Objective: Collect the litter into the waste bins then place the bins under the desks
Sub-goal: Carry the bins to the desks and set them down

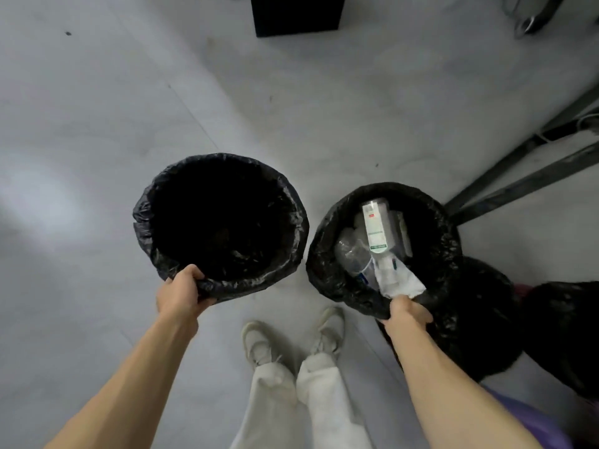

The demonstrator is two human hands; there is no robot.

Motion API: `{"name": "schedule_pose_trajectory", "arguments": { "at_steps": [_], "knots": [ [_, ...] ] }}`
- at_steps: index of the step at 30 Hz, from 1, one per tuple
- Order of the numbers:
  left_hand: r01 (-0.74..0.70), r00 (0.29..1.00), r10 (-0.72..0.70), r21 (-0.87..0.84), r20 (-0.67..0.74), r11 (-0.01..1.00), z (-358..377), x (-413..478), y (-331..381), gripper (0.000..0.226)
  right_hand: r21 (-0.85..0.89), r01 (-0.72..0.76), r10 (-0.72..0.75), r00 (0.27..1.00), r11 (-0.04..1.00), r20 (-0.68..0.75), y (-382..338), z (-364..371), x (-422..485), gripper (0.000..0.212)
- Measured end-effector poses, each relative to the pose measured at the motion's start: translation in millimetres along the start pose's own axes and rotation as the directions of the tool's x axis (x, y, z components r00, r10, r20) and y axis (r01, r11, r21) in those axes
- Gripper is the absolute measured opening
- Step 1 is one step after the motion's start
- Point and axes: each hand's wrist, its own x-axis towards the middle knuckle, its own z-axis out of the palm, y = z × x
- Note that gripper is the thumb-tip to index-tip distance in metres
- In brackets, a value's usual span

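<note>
So the right round bin lined with a black plastic bag (327, 254), holding clear plastic bottles and paper litter (376, 241), hangs from the right hand (409, 313) clamped on its near rim; the left hand (180, 294) grips the dark-looking left black-lined bin (291, 218). Keep both level, I'd say. Below: grey smooth floor (97, 124), dark metal desk legs (518, 170) right.

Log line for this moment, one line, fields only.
left hand: grips rim of left bin, contents too dark | right hand: grips rim of right bin, holds plastic litter | both over floor
</note>
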Motion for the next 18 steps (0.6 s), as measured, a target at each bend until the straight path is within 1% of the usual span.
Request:
{"name": "schedule_pose_trajectory", "arguments": {
  "at_steps": [2,4,5,10,12,15,18],
  "knots": [
    [0.007,1.0,-0.007,0.025,0.023,1.0,11.8,-7.0,-2.7,0.034,0.04,-0.041,0.041,0.999,0.998,-0.01,-3.7,-15.6,14.9,0.064],
    [0.014,0.999,-0.016,0.044,0.043,0.999,23.7,-12.7,-4.5,0.037,0.096,-0.098,0.093,0.994,0.991,0.057,-9.8,-27.4,31.8,0.06],
    [0.013,0.999,-0.016,0.056,0.046,0.998,28.9,-14.5,-4.6,0.038,0.097,-0.116,0.108,0.99,0.988,0.092,-12.2,-30.2,37.9,0.057],
    [0.016,0.999,-0.02,0.082,0.043,0.996,43.4,-15.8,-7.3,0.038,0.01,-0.131,0.125,0.962,0.991,0.243,-13.0,-24.6,35.3,0.054],
    [0.011,0.999,-0.014,0.091,0.038,0.996,43.8,-17.3,-6.6,0.036,0.031,-0.123,0.108,0.947,0.992,0.304,-11.3,-19.4,28.4,0.048],
    [0.004,0.998,-0.009,0.083,0.064,0.997,39.7,-25.3,1.8,0.034,0.047,-0.156,0.139,0.956,0.987,0.259,-11.9,-17.5,20.6,0.05],
    [-0.006,0.998,0.001,0.084,0.056,0.996,26.0,-36.1,16.5,0.034,-0.051,-0.137,0.147,0.911,0.989,0.386,-12.2,-12.8,1.4,0.038]
  ]
}}
